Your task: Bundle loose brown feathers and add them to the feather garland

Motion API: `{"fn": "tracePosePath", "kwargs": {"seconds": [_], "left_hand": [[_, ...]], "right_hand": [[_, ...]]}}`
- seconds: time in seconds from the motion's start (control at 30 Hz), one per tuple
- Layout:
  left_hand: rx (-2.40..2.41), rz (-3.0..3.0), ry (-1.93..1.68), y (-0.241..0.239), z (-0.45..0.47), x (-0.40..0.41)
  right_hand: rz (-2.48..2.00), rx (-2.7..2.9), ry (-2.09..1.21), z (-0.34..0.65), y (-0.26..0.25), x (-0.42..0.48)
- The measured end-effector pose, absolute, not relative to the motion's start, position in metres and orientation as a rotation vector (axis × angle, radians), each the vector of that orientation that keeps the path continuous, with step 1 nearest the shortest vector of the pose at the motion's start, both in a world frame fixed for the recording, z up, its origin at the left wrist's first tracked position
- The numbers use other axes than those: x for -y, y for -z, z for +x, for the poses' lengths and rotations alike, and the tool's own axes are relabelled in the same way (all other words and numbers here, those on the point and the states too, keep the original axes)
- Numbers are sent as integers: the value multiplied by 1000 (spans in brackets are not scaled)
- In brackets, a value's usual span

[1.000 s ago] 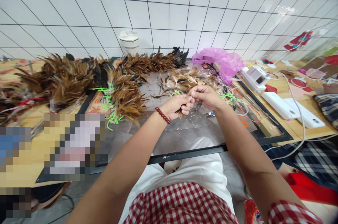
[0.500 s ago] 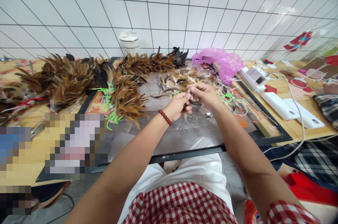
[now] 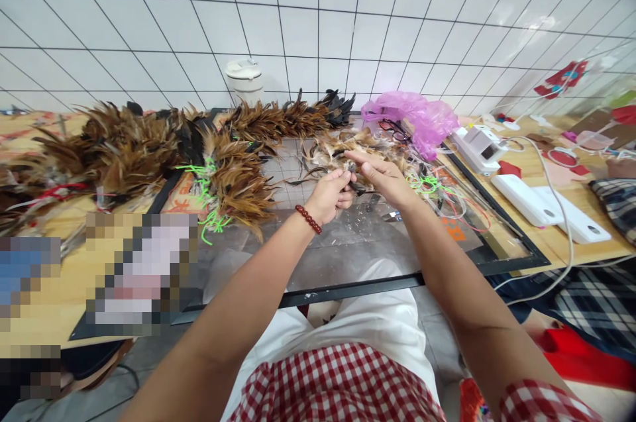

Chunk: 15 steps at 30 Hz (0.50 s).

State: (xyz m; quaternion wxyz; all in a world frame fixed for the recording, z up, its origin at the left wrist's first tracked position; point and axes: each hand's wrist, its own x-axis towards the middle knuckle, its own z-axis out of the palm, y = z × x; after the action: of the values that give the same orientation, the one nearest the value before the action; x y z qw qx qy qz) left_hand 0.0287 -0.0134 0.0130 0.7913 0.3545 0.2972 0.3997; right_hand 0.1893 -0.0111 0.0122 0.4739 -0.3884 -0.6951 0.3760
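My left hand (image 3: 330, 195), with a red bead bracelet on the wrist, is closed in a pinch on a small bunch of feathers above the glass table top (image 3: 348, 250). My right hand (image 3: 380, 175) meets it fingertip to fingertip, pinching the same feathers near the top. Just behind both hands lies a loose pile of pale brown feathers (image 3: 338, 147). Tied bundles of brown feathers with green ties (image 3: 233, 183) lie to the left of my hands.
A long heap of brown and black feathers (image 3: 124, 144) runs along the back left. A white lidded cup (image 3: 244, 81) stands by the tiled wall. A pink plastic bag (image 3: 415, 117), a white device (image 3: 479, 144), white flat boxes (image 3: 546, 203) and cables lie right.
Both hands have moved a little farther from me and up, toward the loose feather pile. My right hand's fingers have stretched out more while still pinching.
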Motion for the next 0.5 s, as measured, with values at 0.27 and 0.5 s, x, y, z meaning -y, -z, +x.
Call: {"fn": "tracePosePath", "kwargs": {"seconds": [0.27, 0.5], "left_hand": [[-760, 925, -841, -11, 31, 13], [-757, 990, -779, -11, 32, 15]], "right_hand": [[-991, 1595, -967, 192, -1, 4], [-984, 1777, -817, 194, -10, 9]]}}
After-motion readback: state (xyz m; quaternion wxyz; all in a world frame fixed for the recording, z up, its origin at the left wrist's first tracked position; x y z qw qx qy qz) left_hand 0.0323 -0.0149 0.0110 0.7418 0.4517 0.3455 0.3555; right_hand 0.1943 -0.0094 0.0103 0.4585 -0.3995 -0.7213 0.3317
